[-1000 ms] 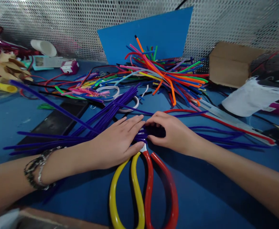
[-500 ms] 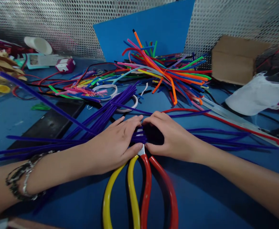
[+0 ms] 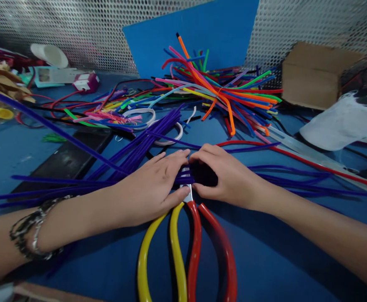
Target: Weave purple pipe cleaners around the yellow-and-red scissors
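Several dark purple pipe cleaners lie side by side across the metal blades of a pair of scissors with yellow and red handles pointing towards me. My left hand is laid over the strands, its thumb below and fingers above, holding them at the blades. From the other side my right hand curls its thumb and fingers round the same strands; its fingertips nearly meet my left hand. The strands' ends stick out beyond both hands. A loose bunch of purple pipe cleaners rests just behind my left hand.
A big pile of coloured pipe cleaners lies at the back before a blue board. A black slab is at left. To the right are a red pipe cleaner, a white fringed piece and a cardboard box.
Both hands keep their places on the purple pipe cleaners over the scissors. The whole view has shifted slightly; nothing else has visibly moved.
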`<state>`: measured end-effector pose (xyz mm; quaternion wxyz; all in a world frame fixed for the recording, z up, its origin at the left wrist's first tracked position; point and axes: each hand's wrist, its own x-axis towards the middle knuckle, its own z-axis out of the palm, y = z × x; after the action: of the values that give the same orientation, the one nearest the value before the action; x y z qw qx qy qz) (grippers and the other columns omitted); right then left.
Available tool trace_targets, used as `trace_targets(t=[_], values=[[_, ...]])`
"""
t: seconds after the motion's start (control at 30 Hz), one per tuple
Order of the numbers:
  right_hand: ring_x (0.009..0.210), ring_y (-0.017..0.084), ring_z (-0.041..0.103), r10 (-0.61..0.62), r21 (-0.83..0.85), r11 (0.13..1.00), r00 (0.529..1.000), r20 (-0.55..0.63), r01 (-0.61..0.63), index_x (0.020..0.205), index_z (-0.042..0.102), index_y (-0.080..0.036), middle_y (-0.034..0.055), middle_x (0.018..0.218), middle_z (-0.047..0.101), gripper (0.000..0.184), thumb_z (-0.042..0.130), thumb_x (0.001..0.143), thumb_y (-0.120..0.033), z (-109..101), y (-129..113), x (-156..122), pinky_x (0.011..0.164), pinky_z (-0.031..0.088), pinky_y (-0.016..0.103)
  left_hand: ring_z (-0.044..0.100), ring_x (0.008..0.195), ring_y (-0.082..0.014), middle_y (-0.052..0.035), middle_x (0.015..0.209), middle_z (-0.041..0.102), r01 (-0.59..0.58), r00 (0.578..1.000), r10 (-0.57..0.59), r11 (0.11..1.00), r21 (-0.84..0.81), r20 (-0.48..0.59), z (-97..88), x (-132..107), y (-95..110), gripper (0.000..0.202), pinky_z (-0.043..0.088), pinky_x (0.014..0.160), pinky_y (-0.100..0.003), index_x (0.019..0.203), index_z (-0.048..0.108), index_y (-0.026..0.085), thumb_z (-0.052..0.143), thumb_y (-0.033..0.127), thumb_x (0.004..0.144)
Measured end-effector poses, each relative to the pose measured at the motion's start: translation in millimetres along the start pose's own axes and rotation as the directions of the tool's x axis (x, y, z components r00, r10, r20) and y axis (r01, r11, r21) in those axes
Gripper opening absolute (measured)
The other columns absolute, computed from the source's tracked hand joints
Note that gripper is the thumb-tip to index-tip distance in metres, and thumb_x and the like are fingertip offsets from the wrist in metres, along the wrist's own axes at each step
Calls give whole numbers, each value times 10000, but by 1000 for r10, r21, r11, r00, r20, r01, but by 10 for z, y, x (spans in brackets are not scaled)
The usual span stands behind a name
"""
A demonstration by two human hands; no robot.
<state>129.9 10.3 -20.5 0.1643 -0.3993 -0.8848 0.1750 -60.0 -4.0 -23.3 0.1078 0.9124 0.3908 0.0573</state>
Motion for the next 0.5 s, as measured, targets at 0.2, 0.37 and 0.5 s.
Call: trace_targets(t=[0.2, 0.37, 0.5], values=[[831, 204, 496, 30, -10, 1000, 1000, -10, -30, 930, 580, -106, 73, 842, 534, 299, 595, 669, -252, 1, -63, 6, 753, 415, 329, 301, 1305, -275, -180, 1411, 326, -24, 1000, 24, 1000, 7, -6, 16, -5, -11, 566, 263, 1064, -474, 1335, 312, 37, 319, 418, 916], [804, 202, 482, 109, -69, 991, 994, -30, -111, 882, 575, -117, 66, 825, 525, 262, 592, 668, -268, 10, -135, -9, 734, 404, 332, 302, 1303, -291, -197, 1396, 344, -39, 999, 39, 999, 7, -18, 23, -1, -19, 569, 258, 1066, -477, 1326, 323, 22, 324, 414, 914], [807, 195, 488, 117, -39, 992, 993, -33, -118, 889, 577, -124, 61, 837, 533, 261, 594, 678, -278, 2, -134, -11, 730, 399, 320, 313, 1298, -282, -184, 1400, 343, -20, 1000, 20, 1000, 13, 4, 7, -1, -17, 579, 267, 1060, -480, 1334, 318, 38, 304, 434, 911]])
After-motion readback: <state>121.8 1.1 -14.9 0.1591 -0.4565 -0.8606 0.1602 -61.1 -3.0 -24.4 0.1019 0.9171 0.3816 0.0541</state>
